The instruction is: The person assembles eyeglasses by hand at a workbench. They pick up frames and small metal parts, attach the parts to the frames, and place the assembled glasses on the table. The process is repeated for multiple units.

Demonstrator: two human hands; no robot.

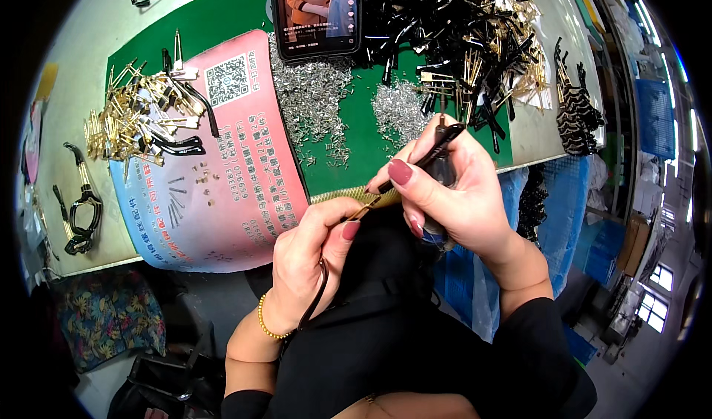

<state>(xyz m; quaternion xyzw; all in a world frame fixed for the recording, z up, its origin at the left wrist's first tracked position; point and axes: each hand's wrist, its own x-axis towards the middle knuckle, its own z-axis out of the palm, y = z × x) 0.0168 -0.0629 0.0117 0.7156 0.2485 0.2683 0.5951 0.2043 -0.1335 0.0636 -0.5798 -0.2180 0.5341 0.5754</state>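
Note:
Both of my hands meet at the table's front edge. My left hand (311, 248) is closed, pinching the thin gold end of an eyeglass temple (317, 300), whose dark curved arm hangs down past my wrist. Between thumb and fingers of my right hand (467, 193) is a black eyeglass temple tip (437, 149), its other end close to my left fingertips. The same hand also holds a screwdriver (443, 168) in its palm, the shaft pointing away from me. My fingers hide the spot where the parts come together.
Piles of small silver screws (315, 107) lie on the green mat (363, 141). Gold temples (141, 115) are heaped on a pink and blue sheet (259, 189). A phone (317, 18) stands behind, beside a large heap of black temples (423, 11). Assembled glasses (83, 215) lie far left.

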